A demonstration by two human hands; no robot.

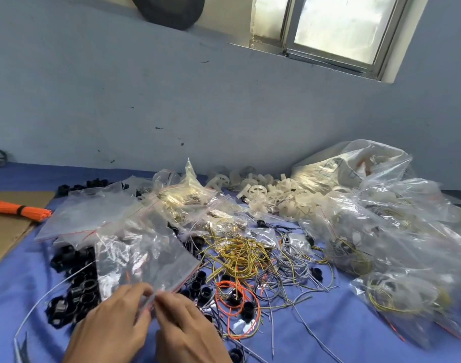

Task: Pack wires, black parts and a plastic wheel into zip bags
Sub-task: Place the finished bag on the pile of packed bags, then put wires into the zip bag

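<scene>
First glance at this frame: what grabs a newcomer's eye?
The left hand and right hand pinch the near edge of a clear zip bag at front centre. Right of it sprawls a yellow wire tangle, with white plastic wheels piled at the back and black parts at left.

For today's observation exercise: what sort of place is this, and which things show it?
Probably a small hand-packing workroom: heaps of loose wires, black parts and white wheels lie on a blue cloth beside filled bags, while the left hand and right hand pinch a zip bag.
</scene>
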